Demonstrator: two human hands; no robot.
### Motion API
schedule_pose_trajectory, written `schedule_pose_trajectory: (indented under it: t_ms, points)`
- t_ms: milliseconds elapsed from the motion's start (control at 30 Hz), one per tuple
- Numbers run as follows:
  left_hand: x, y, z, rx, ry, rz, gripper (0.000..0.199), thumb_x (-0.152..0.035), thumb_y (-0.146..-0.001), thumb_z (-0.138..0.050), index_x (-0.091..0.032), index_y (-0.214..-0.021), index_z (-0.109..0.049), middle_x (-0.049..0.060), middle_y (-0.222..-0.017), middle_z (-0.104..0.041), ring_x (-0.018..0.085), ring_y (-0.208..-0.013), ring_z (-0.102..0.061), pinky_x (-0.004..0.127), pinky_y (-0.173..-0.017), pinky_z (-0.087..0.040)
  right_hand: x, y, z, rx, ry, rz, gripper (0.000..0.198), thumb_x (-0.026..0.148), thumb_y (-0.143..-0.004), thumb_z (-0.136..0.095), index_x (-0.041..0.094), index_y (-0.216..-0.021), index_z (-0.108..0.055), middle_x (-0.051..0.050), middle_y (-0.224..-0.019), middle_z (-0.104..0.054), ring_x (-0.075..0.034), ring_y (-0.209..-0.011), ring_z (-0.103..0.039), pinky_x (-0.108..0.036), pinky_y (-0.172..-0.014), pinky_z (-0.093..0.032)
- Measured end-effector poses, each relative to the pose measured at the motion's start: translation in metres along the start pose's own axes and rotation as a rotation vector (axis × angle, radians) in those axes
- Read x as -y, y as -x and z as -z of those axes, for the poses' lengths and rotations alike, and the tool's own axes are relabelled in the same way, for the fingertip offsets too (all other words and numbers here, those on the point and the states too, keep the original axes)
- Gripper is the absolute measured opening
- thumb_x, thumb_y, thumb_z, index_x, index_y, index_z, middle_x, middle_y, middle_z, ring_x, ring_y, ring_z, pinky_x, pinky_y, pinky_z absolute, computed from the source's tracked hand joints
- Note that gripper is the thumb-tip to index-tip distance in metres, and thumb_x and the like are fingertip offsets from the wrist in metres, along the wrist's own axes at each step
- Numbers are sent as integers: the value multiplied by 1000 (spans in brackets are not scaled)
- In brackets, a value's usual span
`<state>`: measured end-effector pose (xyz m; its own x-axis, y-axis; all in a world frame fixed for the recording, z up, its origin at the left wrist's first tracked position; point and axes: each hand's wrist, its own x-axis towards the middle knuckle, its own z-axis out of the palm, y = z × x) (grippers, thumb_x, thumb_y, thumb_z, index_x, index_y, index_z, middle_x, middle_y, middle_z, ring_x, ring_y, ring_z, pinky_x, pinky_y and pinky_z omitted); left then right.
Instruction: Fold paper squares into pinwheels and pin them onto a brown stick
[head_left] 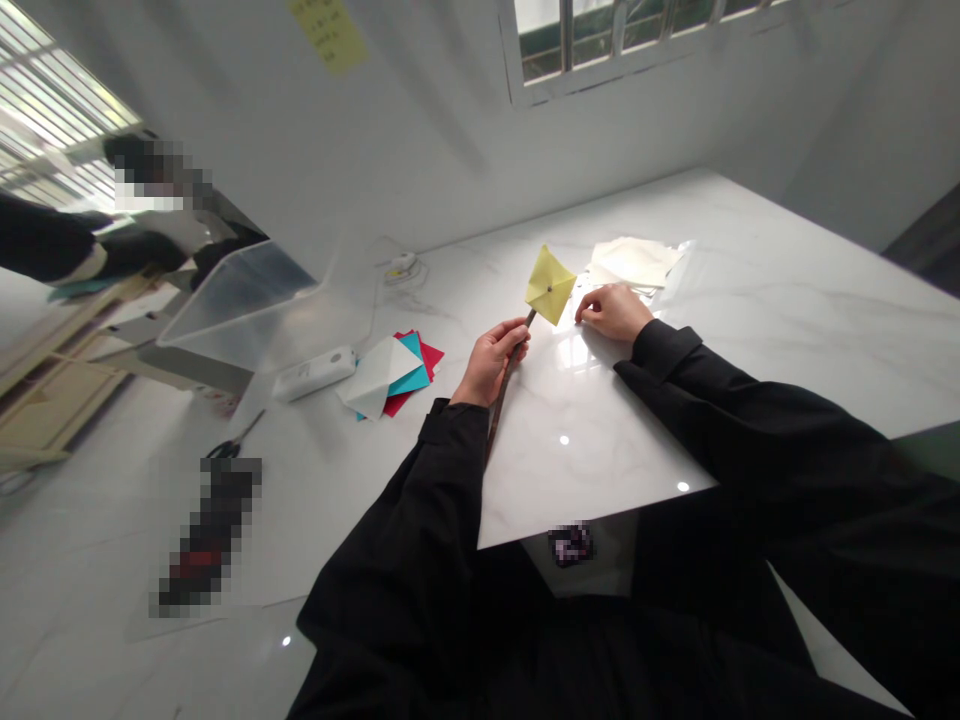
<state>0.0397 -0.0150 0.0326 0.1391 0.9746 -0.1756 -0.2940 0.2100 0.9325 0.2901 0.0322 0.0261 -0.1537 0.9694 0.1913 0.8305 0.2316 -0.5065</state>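
A yellow paper pinwheel (550,286), with a small dark dot at its centre, sits at the top of a thin brown stick (501,402). My left hand (493,362) is wrapped round the stick just below the paper, holding it tilted over the white table. To the right of the pinwheel, apart from it, my right hand (616,312) has its fingers curled and drawn together near the tabletop. Whatever those fingers hold, if anything, is hidden. Behind that hand lies a stack of cream paper sheets (632,262).
Teal, red and white papers (397,375) lie left of my left hand, beside a white oblong device (315,374). Farther left are a clear plastic bin (240,305) and scissors (234,440). Another person (161,215) is at the far left. The marble-patterned table (787,300) meets the wall behind.
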Motion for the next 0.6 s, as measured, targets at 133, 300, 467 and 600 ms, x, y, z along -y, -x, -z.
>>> schedule_pose_trajectory:
  t_ms: [133, 300, 467, 600]
  points:
    - [0, 0, 0, 9, -5, -2, 37, -25, -74, -92, -15, -105, -74, 0, -82, -70, 6, -69, -63, 19, -70, -50, 0, 0, 0, 1, 4, 8, 26, 17, -86, -64, 21, -93, -89, -7, -88, -79, -19, -78, -64, -29, -74, -43]
    - [-1, 1, 0, 14, -17, -2, 38, -26, -74, -93, -15, -105, -73, 0, -82, -69, 7, -70, -63, 19, -71, -50, -1, 0, -1, -8, 0, 13, 26, 18, -86, -64, 21, -93, -89, -7, -88, -79, -19, -77, -63, -29, -73, -42]
    - [-2, 1, -1, 15, -13, -4, 37, -25, -74, -92, -15, -104, -74, 0, -82, -69, 7, -69, -62, 20, -69, -49, 2, 1, 1, 17, 9, -1, 26, 18, -88, -64, 21, -94, -89, -7, -89, -79, -19, -78, -64, -28, -73, -43]
    - [-2, 2, -1, 15, -22, 0, 38, -26, -74, -92, -15, -105, -73, 0, -82, -69, 7, -70, -63, 20, -70, -49, 3, 2, 2, 16, 14, 1, 25, 18, -89, -64, 21, -95, -89, -8, -91, -79, -19, -79, -65, -28, -74, -43]
